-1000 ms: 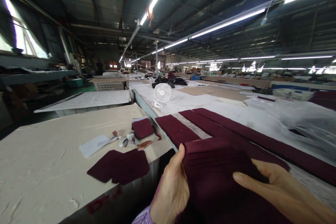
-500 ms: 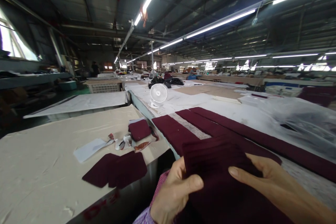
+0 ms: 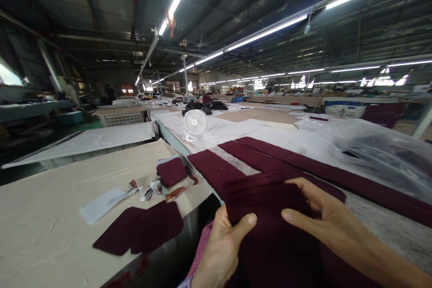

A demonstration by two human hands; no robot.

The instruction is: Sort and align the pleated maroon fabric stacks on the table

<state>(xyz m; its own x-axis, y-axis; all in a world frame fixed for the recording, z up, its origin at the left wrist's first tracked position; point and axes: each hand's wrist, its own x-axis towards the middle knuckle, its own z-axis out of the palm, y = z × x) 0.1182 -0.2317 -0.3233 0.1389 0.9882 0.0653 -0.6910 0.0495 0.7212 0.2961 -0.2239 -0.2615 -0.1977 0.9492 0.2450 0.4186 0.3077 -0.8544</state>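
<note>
Both my hands grip a stack of dark maroon fabric pieces (image 3: 270, 234), raised in front of me at the edge of the white table. My left hand (image 3: 224, 243) is closed on its left side, thumb on top. On the right side my right hand (image 3: 324, 220) pinches the layers, its thumb on top and fingers behind the far edge. The fabric's far end shows several stacked or folded edges; its lower part runs out of view. Beyond it, maroon fabric strips (image 3: 216, 166) lie flat on the white table (image 3: 232, 126).
A small white fan (image 3: 195, 122) stands on the white table. Clear plastic sheeting (image 3: 367, 144) lies at the right. On the beige table (image 3: 67, 193) at left are maroon fabric pieces (image 3: 155, 227), a smaller maroon stack (image 3: 172, 171), white paper (image 3: 103, 204) and scraps. A dark gap separates the tables.
The view has turned slightly right, so the surroundings sit further left. My right hand's fingers have come up over the fabric's far edge. Both hands keep hold of it.
</note>
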